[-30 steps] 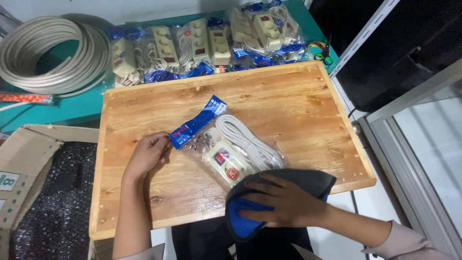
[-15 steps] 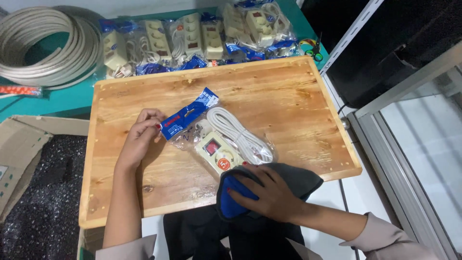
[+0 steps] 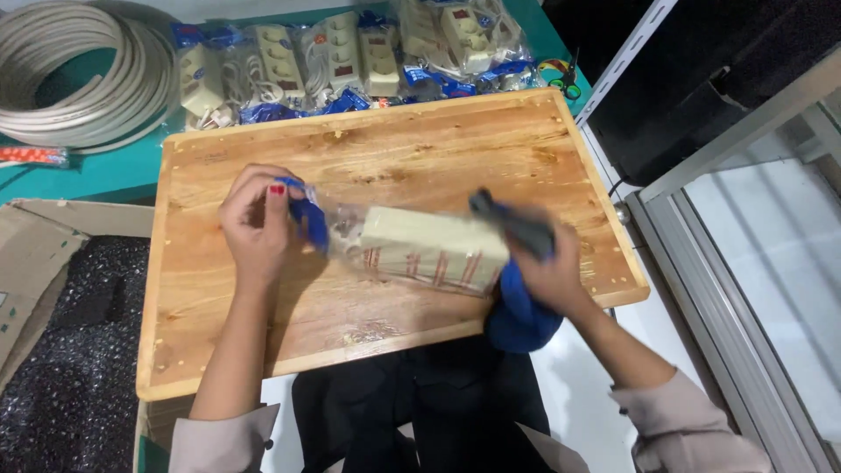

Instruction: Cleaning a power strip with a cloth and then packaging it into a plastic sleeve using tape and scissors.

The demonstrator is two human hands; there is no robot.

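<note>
A cream power strip sealed in a clear plastic bag [image 3: 434, 250] lies across the middle of a wooden board [image 3: 394, 149]. My left hand [image 3: 258, 223] grips the bag's blue header end on the left. My right hand [image 3: 547, 267] holds a blue and dark grey cloth [image 3: 521, 307] and presses it against the right end of the package. The strip's back side faces up; its cord is hidden beneath it.
Several bagged power strips [image 3: 350, 57] lie in a row behind the board on a teal table. A coil of white cable [image 3: 74, 74] sits at the back left. A cardboard box [image 3: 35, 254] stands at the left. A metal-framed glass panel [image 3: 762, 228] runs along the right.
The package has been turned over, its back side now up. My right hand brought the cloth up from the board's front edge onto the package's right end. My left hand stays on the blue header.
</note>
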